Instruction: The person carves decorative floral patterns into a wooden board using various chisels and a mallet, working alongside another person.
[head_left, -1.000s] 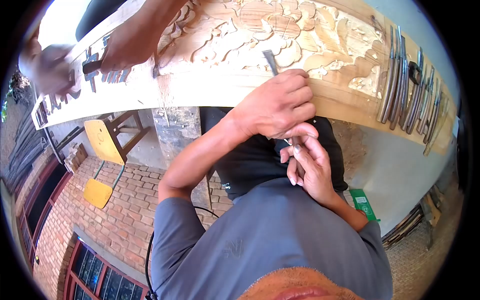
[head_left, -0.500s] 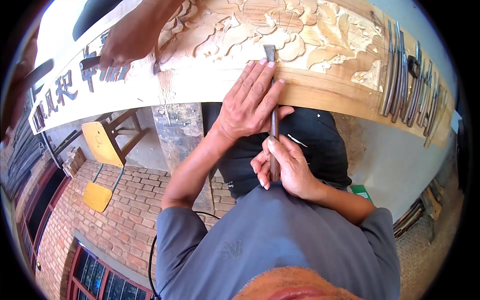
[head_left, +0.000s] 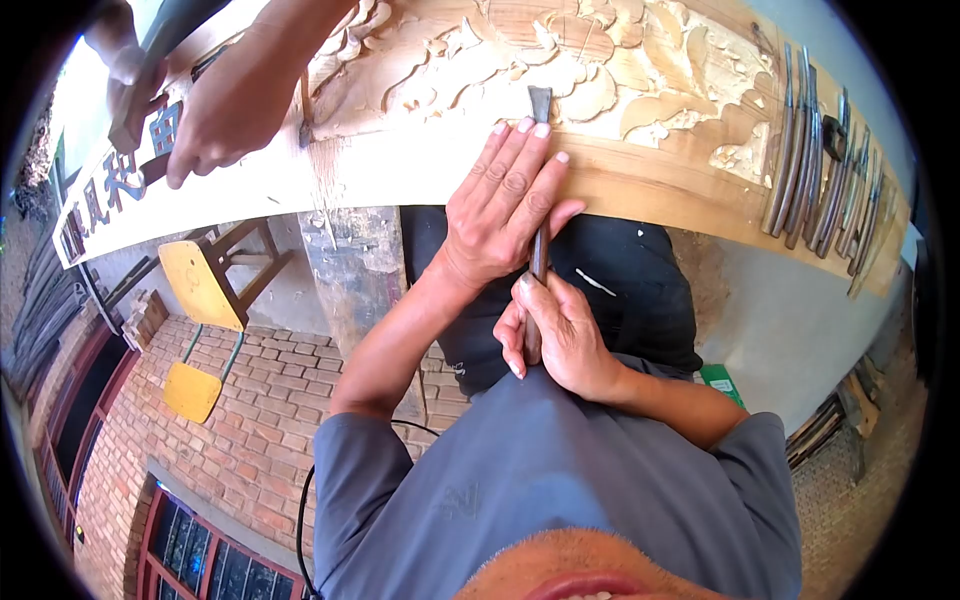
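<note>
A flat-bladed chisel [head_left: 540,100] points away from me, its metal tip resting on the carved wooden panel [head_left: 440,165]. My left hand [head_left: 503,205] lies over the chisel's shaft with long, straight fingers, its thumb out to the right side. Part of the shaft is hidden under those fingers. Below it, my right hand [head_left: 562,335] is closed around the brown handle, near my shirt. Raised leaf and scroll shapes [head_left: 590,95] cover the panel just beyond the blade.
Several chisels [head_left: 800,160] lie in a row at the panel's right end. On the left, a co-worker's hand [head_left: 235,105] holds a dark tool over lettering [head_left: 125,180], with a wooden mallet [head_left: 130,115] beside it. A yellow chair [head_left: 200,285] stands below on the brick floor.
The chisel's handle and my right hand have shifted slightly left. My left hand stays over the shaft. The co-worker's mallet has swung in toward the dark tool, and that hand has moved a little.
</note>
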